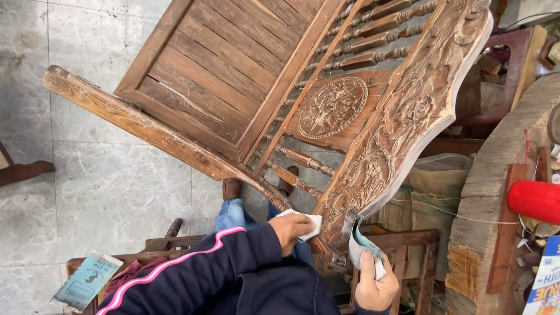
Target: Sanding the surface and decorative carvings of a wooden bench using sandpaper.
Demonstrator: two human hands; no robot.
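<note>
Carved brown wood fills my view — an ornate bench [326, 111] tipped on its side above my lap, its slatted seat [210, 64] plain and flat, its turned spindles [303, 160] ridged like beads, its round medallion [332, 107] cut in fine relief. Along the back runs a curved crest rail [408, 116], rough with floral carving and pale at its edge. My left hand [291, 228], sleeve dark with a pink stripe, has its fingers curled and pressed down on a folded white sheet of sandpaper [309, 224], held against the wood where the armrest [146, 125] meets the rail's lower end. My right hand [376, 286] pinches a second sandpaper sheet [360, 245] — grey-blue on its back, bent into a curl — between thumb and fingers, its top touching the carved rail's tip. Blue jeans and brown shoes [231, 188] show beneath the bench, over grey marbled floor tiles [111, 192]. Lower left, another blue-backed sheet [87, 280] lies on a wooden frame. To the right stands a thick weathered timber slab [490, 192], beside a red cylinder [534, 201].
</note>
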